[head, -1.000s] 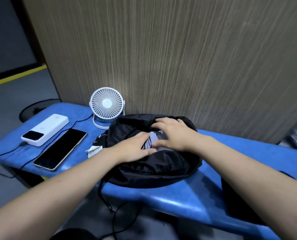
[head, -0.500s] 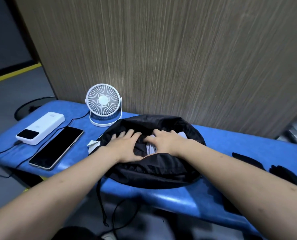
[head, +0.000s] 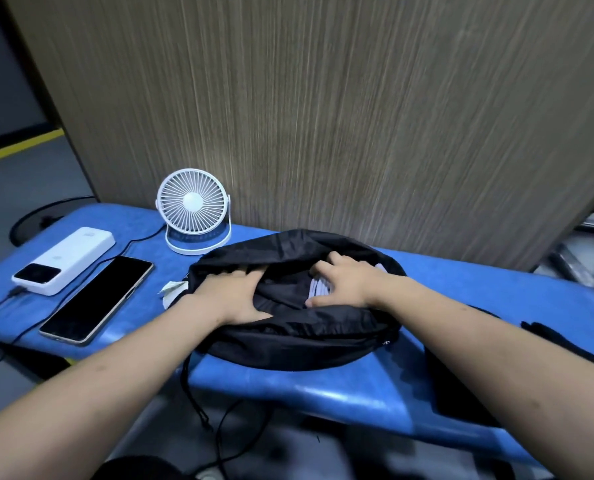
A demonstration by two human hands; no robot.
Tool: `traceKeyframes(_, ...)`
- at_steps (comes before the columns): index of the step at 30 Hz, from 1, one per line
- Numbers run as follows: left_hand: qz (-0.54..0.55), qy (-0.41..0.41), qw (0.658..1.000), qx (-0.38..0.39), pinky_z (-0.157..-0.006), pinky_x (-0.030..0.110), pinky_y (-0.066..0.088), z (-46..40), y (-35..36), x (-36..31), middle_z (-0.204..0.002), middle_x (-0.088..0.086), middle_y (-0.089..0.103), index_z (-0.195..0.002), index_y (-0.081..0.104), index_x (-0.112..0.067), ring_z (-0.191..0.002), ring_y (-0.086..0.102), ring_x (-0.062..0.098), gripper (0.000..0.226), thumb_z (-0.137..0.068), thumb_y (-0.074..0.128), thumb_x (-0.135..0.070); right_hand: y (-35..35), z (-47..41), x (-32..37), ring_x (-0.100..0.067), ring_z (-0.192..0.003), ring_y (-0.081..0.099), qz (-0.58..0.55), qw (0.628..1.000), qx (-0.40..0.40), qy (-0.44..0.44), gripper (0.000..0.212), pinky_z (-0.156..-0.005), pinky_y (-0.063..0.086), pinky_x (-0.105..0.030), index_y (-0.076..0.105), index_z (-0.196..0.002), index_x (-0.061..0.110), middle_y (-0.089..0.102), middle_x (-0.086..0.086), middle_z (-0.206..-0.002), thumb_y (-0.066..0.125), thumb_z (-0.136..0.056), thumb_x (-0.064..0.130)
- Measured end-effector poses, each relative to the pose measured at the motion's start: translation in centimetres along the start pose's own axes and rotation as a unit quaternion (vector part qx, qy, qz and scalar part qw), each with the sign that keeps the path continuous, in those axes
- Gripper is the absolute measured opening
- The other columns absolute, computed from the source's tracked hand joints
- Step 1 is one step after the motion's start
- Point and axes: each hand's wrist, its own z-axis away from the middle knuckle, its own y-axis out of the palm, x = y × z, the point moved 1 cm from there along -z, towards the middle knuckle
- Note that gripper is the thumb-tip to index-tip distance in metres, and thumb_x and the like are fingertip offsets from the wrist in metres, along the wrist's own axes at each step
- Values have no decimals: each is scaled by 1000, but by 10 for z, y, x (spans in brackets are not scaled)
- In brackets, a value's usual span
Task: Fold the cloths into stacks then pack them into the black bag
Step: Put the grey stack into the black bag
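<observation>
Since half a second ago both hands have spread apart inside the bag's mouth. Packing step in hand. Left hand point(head: 235, 296) lies flat, fingers straight, pressing dark cloth; right hand point(head: 349, 284) likewise presses the pale folded cloths point(head: 318, 289) inside the black bag point(head: 288, 344), mid-bench. Next move likely needs the mouth drawn closed. Power bank point(head: 63, 259), phone point(head: 96, 299) and fan point(head: 193, 214) stand leftward, apart; further dark cloth point(head: 565, 344) lies right, unpacked.

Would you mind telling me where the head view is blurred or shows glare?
Head view: the wall panel smears with motion blur, as does the right edge; glare streaks the blue table's front edge; the fan, phone and both hands, left and right, stay fairly sharp.
</observation>
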Motion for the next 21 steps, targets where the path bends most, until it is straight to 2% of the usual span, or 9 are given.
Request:
traceKeyframes(1, -21, 17, 999, -23, -107, 43, 37, 2, -3, -4, -152, 9, 39, -156, 8, -36, -133, 46, 35, 101, -77, 58, -74, 0, 0, 0, -29, -129, 43, -21, 1000, -6, -19, 81, -102, 37, -44, 40, -139, 34, 41, -4, -134, 51, -74, 81)
traceKeyframes(3, -51, 65, 993, -79, -104, 38, 41, 5, -10, -12, -148, 1, 44, -154, 21, -35, -129, 51, 28, 87, -81, 57, -69, 1, 0, -2, -26, -127, 46, -56, 997, -19, -53, 89, -105, 39, -47, 42, -136, 35, 42, -1, -131, 45, -64, 87)
traceKeyframes(6, -78, 167, 965, -186, -91, 34, 46, 8, -22, -19, -129, -9, 55, -134, 51, -33, -118, 57, 17, 47, -93, 49, -56, -2, 9, -1, -20, -126, 45, -36, 995, -55, -81, 83, -105, 40, -44, 44, -140, 32, 44, 2, -134, 48, -73, 80)
traceKeyframes(9, -101, 258, 922, -269, -86, 34, 46, 8, -28, -7, -114, -6, 60, -115, 63, -27, -104, 59, 19, 29, -91, 54, -41, -5, 22, 1, -19, -124, 47, 16, 990, -109, -91, 87, -103, 41, -43, 46, -139, 33, 45, 5, -136, 28, -73, 85)
traceKeyframes(11, -109, 271, 912, -288, -93, 35, 42, 7, -25, 7, -124, -3, 57, -118, 62, -25, -109, 55, 21, 36, -87, 58, -43, -2, 28, -1, -19, -127, 43, 31, 991, -99, -84, 86, -104, 37, -44, 42, -141, 37, 40, 6, -139, 22, -74, 88)
traceKeyframes(14, -108, 227, 932, -259, -107, 39, 33, 8, -12, 29, -141, 4, 45, -141, 48, -28, -123, 45, 25, 69, -83, 53, -64, 9, 30, -7, -23, -130, 39, 36, 995, -67, -63, 76, -104, 33, -49, 32, -144, 41, 31, 6, -145, 27, -82, 84)
traceKeyframes(16, -70, 178, 963, -191, -119, 44, 20, 6, -3, 39, -150, 8, 34, -153, 29, -30, -136, 33, 28, 93, -76, 42, -80, 13, 28, -9, -27, -127, 42, 43, 996, -59, -56, 74, -102, 35, -49, 28, -146, 42, 28, 5, -146, 30, -84, 82)
traceKeyframes(18, -46, 141, 983, -108, -122, 43, 7, 2, 3, 44, -156, 10, 23, -157, 11, -31, -144, 21, 29, 108, -67, 34, -87, 16, 24, -8, -29, -124, 45, 52, 996, -45, -53, 76, -98, 36, -47, 27, -147, 41, 29, 3, -145, 33, -84, 82)
traceKeyframes(21, -3, 101, 995, -25, -124, 40, 7, -9, 13, 51, -159, 7, 18, -158, -1, -30, -147, 18, 26, 131, -51, 28, -101, 17, 17, -10, -29, -118, 47, 43, 997, -28, -54, 78, -97, 36, -43, 31, -146, 38, 33, 0, -136, 38, -81, 82)
